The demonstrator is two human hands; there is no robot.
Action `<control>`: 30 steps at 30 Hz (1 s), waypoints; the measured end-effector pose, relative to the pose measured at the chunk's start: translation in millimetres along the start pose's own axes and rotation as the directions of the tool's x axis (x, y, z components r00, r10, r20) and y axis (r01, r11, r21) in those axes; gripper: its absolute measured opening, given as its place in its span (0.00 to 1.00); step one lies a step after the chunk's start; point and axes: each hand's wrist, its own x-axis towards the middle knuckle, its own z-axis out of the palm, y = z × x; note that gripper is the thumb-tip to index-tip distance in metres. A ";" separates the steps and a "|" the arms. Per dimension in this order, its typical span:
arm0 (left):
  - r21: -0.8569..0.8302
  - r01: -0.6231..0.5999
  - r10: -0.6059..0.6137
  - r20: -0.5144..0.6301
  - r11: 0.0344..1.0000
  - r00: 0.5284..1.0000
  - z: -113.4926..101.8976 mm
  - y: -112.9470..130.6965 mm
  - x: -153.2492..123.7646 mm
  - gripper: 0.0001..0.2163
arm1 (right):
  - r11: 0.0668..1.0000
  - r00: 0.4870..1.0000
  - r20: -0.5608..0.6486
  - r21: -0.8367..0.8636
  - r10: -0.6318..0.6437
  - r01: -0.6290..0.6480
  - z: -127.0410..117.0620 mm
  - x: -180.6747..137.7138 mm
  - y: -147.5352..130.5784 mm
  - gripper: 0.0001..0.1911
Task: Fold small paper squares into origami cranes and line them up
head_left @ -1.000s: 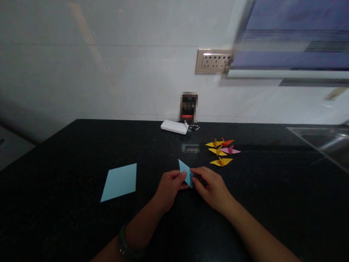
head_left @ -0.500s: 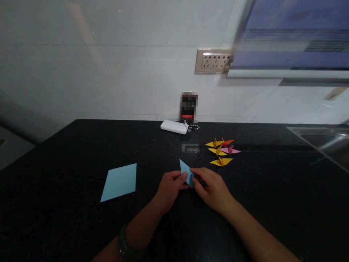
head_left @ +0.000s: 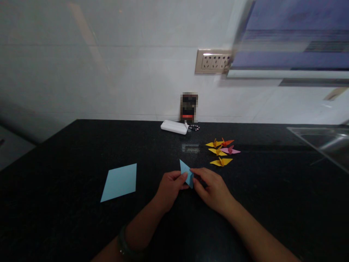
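Note:
Between my hands is a small folded piece of light blue origami paper (head_left: 186, 173), its pointed tip facing up and away from me. My left hand (head_left: 171, 185) grips its left side, thumb on top and fingers underneath. On the right edge, the thumb and index finger of my right hand (head_left: 211, 185) pinch the paper; the exact fold under those fingertips is hidden. A flat light blue sheet (head_left: 120, 182) lies on the counter to the left of my hands. Beyond my right hand stand several folded paper cranes, among them a yellow crane (head_left: 221, 162) and a pink crane (head_left: 230, 150).
The black countertop (head_left: 68, 156) meets a tiled wall at the back. A white power bank (head_left: 174, 127) with a beaded strap (head_left: 194, 127) lies near the wall, before a blurred-out upright object (head_left: 188, 106). A sink (head_left: 327, 142) is at the right, a socket panel (head_left: 214, 62) above.
Hardly anything differs. Both hands keep their grip on the folded blue paper, which has shifted very slightly at its right edge.

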 end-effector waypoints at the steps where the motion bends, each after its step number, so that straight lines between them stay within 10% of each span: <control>1: 0.004 -0.001 0.001 0.000 1.000 1.000 0.0 -0.2 0.0 0.10 | 1.000 1.000 0.002 -0.002 0.001 -0.001 0.0 0.2 -0.1 0.14; 30: 0.086 -0.037 0.039 -0.017 0.996 0.999 1.4 1.8 -0.9 0.09 | 0.991 1.000 0.021 -0.132 0.010 -0.007 0.2 -0.8 -1.8 0.15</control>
